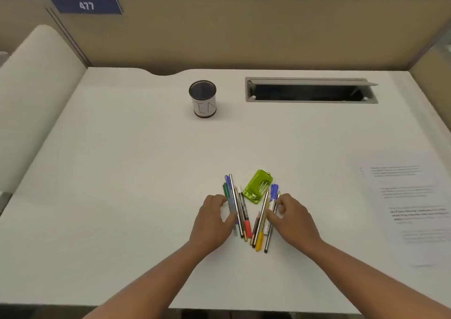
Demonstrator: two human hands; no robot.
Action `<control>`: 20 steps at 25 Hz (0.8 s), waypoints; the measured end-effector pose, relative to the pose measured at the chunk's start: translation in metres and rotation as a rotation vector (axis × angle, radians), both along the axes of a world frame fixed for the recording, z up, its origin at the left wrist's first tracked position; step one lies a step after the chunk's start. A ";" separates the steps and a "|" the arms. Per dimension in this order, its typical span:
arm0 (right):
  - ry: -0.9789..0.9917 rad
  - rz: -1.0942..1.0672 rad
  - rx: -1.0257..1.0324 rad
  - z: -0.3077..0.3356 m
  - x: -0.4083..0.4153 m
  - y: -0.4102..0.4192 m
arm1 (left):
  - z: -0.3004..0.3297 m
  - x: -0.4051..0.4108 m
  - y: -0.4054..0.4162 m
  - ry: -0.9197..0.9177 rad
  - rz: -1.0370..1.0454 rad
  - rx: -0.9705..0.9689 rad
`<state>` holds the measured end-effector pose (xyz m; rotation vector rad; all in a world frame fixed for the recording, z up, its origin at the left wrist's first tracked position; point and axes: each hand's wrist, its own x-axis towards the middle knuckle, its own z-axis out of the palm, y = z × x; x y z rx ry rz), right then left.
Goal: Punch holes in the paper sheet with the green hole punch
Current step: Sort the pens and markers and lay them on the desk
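The green hole punch (257, 187) lies on the white desk (127, 172) near the front middle, between two bundles of pens. A printed paper sheet (410, 204) lies flat at the right side of the desk, apart from the punch. My left hand (212, 221) rests on the desk with its fingers curled against the left bundle of pens (238, 206). My right hand (290, 217) touches the right bundle of pens and markers (266, 217) with thumb and fingers. Neither hand touches the punch.
A black mesh pen cup (202, 99) with a white label stands at the back middle. An open grey cable tray slot (311, 90) is set into the desk at the back right. Beige partition walls enclose the desk.
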<state>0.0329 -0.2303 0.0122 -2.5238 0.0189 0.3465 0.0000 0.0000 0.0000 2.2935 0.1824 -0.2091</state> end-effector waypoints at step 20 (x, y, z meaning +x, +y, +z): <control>0.258 0.049 -0.298 -0.002 0.013 -0.010 | -0.010 -0.021 -0.013 -0.085 0.036 -0.006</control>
